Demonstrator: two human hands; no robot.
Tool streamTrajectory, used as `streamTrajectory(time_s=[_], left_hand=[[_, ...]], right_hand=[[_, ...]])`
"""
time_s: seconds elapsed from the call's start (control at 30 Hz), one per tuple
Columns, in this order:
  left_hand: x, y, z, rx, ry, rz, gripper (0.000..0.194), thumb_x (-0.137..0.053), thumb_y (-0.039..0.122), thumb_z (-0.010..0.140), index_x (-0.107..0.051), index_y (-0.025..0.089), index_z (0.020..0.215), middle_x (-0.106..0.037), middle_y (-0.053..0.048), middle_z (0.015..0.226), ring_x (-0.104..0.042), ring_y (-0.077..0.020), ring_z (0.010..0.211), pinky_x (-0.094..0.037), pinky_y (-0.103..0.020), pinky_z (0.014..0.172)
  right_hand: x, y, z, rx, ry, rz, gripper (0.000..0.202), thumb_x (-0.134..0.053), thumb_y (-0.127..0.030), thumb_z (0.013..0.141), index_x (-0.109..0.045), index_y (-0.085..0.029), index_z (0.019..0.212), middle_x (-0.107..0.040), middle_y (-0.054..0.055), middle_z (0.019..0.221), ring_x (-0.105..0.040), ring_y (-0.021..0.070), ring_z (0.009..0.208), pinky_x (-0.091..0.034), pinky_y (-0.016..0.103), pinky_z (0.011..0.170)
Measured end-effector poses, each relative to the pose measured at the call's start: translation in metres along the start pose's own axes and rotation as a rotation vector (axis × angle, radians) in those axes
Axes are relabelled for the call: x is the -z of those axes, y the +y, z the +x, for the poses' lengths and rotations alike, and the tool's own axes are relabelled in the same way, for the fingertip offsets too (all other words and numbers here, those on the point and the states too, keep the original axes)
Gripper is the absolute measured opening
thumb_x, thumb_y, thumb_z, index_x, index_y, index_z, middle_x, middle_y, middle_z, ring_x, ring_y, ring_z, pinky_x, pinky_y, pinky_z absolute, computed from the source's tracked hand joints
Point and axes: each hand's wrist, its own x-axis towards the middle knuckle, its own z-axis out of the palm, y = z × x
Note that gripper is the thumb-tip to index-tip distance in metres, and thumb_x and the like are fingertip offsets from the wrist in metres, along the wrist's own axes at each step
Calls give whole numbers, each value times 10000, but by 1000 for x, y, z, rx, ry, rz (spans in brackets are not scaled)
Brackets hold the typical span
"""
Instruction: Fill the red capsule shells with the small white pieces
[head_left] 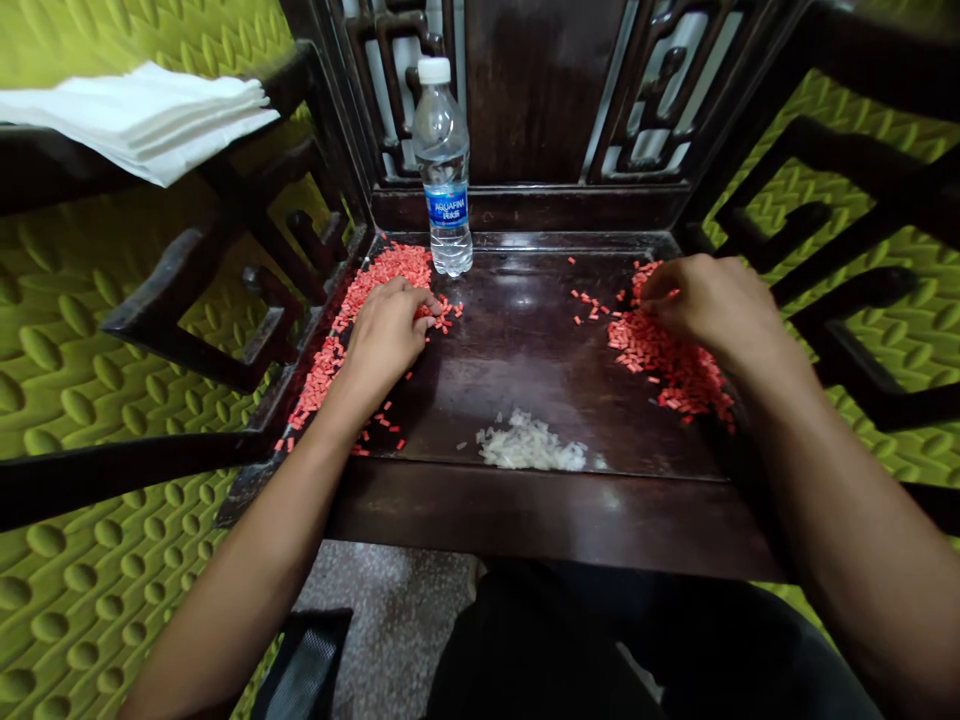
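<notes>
My left hand [388,330] rests at the inner edge of a spread of small red tube-like pieces [394,264] on the left of the dark wooden seat. Its fingers are curled, and red shows between thumb and forefinger. Over a second heap of the same red pieces [660,365], on the right, is my right hand [701,300]. Its fingertips are drawn together, pointing left; what they hold, if anything, is hidden. Near the front edge, between both hands, lies a small pile of translucent whitish pieces [529,442].
A part-filled water bottle [448,170] stands upright behind the left heap. White folded napkins [150,115] lie on the left armrest. Carved dark wooden arms and a latticed backrest [540,90] enclose the seat [517,370]. Stray red pieces [589,303] lie beside the right heap.
</notes>
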Motion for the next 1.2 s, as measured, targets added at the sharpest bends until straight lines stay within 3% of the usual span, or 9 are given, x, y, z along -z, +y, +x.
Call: streamTrajectory(time_s=[0.1, 0.17, 0.23, 0.37, 0.53, 0.73, 0.9, 1.07, 1.2], left_hand=[[-7, -1, 0, -46, 2, -14, 159, -680, 202, 966, -780, 203, 1089, -692, -115, 1135, -651, -333, 1151, -513, -495, 1078], [-11, -2, 0, -66, 1, -16, 138, -715, 233, 960, -784, 197, 1074, -688, -110, 1128, -646, -333, 1146, -511, -494, 1079], [-14, -4, 0, -73, -1, -20, 127, -745, 244, 947, -782, 189, 1055, -689, -106, 1126, -644, -324, 1136, -507, -484, 1082], [-17, -8, 2, -79, -3, -43, 80, -764, 246, 934, -772, 190, 991, -693, -97, 1083, -643, -295, 1083, -511, -454, 1059], [-20, -10, 4, -110, 9, -59, 63, -711, 231, 945, -761, 193, 937, -693, -94, 1017, -639, -287, 1014, -520, -461, 1025], [-23, -8, 6, -127, -2, -78, 144, -627, 237, 980, -739, 174, 913, -706, -120, 1015, -650, -293, 1012, -509, -470, 1038], [-23, -3, 5, -111, -6, -78, 168, -588, 230, 989, -730, 164, 928, -699, -125, 1018, -646, -298, 1036, -496, -480, 1061], [-18, 5, 3, -110, 38, -109, 169, -548, 221, 1005, -693, 179, 930, -703, -113, 1038, -642, -276, 1037, -501, -444, 1052], [-15, 13, 2, -126, 66, -179, 172, -486, 249, 1047, -630, 199, 967, -716, -110, 1053, -651, -261, 1014, -510, -417, 1004]], right_hand=[[0, 11, 7, 64, 11, 48, 91, -791, -309, 814, -769, -332, 900, -650, 64, 765, -680, 392, 892, -515, 551, 802], [-1, 3, 9, 192, -2, 96, 85, -759, -305, 858, -775, -326, 938, -702, 77, 859, -692, 374, 915, -519, 533, 831], [-3, -14, 4, 394, -75, 186, 90, -742, -304, 901, -785, -305, 979, -764, 88, 1012, -706, 332, 939, -526, 481, 854], [-16, -61, -20, 729, -460, 470, 164, -767, -361, 955, -790, -230, 1052, -798, 62, 1054, -726, 239, 924, -542, 364, 831], [-32, -102, -52, 926, -575, 566, 171, -856, -293, 931, -784, -218, 1066, -750, 56, 1104, -703, 221, 1028, -509, 329, 890], [-37, -115, -62, 1006, -574, 531, 34, -774, -176, 986, -758, -205, 976, -720, 48, 1015, -663, 216, 987, -468, 326, 870], [-36, -115, -62, 1022, -571, 543, 115, -703, -104, 1004, -728, -186, 926, -707, 47, 981, -651, 206, 961, -459, 324, 879], [-36, -115, -62, 959, -586, 689, 126, -666, -104, 1005, -706, -186, 917, -718, 36, 960, -642, 176, 885, -469, 302, 814], [-40, -116, -63, 851, -621, 835, 111, -696, -168, 977, -696, -183, 867, -695, -6, 812, -580, 137, 720, -445, 268, 680]])
